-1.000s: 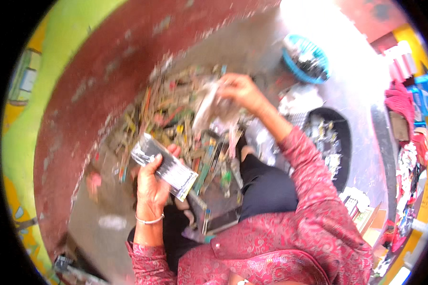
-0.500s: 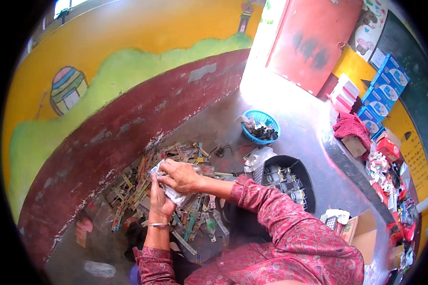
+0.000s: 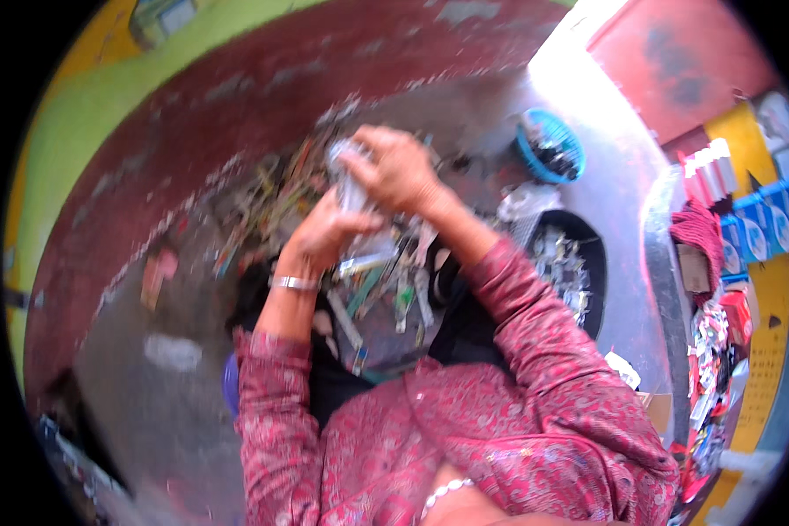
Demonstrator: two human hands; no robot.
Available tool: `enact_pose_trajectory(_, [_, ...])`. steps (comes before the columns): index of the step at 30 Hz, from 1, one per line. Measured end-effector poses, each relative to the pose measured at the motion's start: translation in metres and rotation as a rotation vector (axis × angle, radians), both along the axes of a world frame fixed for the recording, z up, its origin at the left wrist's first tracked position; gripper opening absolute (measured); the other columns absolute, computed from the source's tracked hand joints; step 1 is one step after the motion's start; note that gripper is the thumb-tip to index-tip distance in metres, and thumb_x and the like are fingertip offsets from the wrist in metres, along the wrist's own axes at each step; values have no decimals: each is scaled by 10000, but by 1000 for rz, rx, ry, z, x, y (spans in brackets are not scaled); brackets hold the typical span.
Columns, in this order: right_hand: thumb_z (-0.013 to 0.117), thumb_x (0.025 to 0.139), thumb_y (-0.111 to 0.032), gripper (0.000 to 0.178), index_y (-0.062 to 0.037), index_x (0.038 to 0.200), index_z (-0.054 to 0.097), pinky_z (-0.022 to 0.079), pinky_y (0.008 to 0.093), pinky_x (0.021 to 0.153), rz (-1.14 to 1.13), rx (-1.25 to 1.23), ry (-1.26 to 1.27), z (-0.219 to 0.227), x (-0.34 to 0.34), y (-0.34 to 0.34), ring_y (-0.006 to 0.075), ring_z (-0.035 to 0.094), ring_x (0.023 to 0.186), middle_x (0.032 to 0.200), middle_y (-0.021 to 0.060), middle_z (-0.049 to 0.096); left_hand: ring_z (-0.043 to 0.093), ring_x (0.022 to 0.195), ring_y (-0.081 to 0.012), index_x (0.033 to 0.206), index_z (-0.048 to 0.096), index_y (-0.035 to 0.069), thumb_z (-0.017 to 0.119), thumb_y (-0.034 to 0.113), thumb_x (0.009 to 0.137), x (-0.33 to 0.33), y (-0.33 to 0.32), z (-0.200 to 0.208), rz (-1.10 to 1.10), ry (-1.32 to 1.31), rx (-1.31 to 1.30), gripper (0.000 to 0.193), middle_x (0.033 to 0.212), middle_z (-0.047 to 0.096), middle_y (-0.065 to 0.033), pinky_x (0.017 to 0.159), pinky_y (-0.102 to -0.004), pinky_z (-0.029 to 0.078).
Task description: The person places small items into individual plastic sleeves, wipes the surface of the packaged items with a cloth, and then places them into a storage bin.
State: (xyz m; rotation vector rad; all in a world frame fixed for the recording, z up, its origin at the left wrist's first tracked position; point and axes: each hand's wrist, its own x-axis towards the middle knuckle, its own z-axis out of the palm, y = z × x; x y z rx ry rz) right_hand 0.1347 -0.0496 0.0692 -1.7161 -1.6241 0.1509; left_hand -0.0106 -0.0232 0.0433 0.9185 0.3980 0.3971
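Observation:
Over the pile on the floor, a crumpled whitish plastic bag (image 3: 352, 191) is squeezed between my two hands. My right hand (image 3: 396, 172) closes over its top from the right, fingers bent round it. Lower down, my left hand (image 3: 323, 230) grips its bottom end, the thumb pointing right; a silvery bracelet (image 3: 294, 282) circles that wrist. What the bag holds, if anything, I cannot make out. Beneath the hands lies a heap of flat, narrow, colourful strips (image 3: 276, 197), partly hidden by my arms and smeared by motion.
To the right stands a black tub (image 3: 598, 263) of metallic parts, with a white plastic bag (image 3: 528, 202) beside it. Beyond is a blue basket (image 3: 556, 123) of dark pieces. A clear bag (image 3: 174, 352) lies at left. The dark red wall (image 3: 193, 114) curves behind the heap.
The view has swung downward and turned. Both hands have lifted and come closer, still gripping the bag; it now stands more upright between them.

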Motion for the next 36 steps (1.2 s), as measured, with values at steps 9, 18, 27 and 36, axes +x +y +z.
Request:
enact_pose_trajectory(9, [554, 777, -344, 317, -45, 824, 650, 498, 437, 696, -405, 4, 7, -25, 83, 21, 365, 625, 773, 784, 204, 636, 561, 1057, -321, 1306, 375, 17, 727, 59, 649, 20, -8, -9, -128, -121, -132, 746, 1327, 420, -163, 709, -317, 557])
enact_pose_trajectory(18, [624, 770, -250, 211, -41, 796, 612, 484, 356, 666, 233, 275, -132, -4, 25, -10, 270, 582, 735, 821, 109, 591, 612, 953, -242, 1165, 466, -35, 639, -41, 667, 24, -6, -17, -68, 76, -48, 527, 1002, 613, -107, 774, -316, 507])
enact_pose_trajectory(27, [603, 795, -248, 224, -25, 805, 613, 478, 392, 617, -429, 281, -106, -30, 83, 20, 328, 602, 699, 767, 154, 596, 621, 940, -240, 1267, 412, 15, 665, 61, 708, 6, -17, -4, -85, -73, -48, 615, 1285, 473, -160, 708, -334, 545])
enact_pose_trajectory(36, [591, 790, -214, 193, -31, 847, 568, 487, 414, 645, 20, 225, -102, -30, -4, 8, 318, 584, 752, 899, 158, 535, 537, 1062, -247, 1176, 442, 52, 344, 396, 952, 22, 3, -34, 295, -267, -416, 421, 1133, 539, -107, 923, -420, 442])
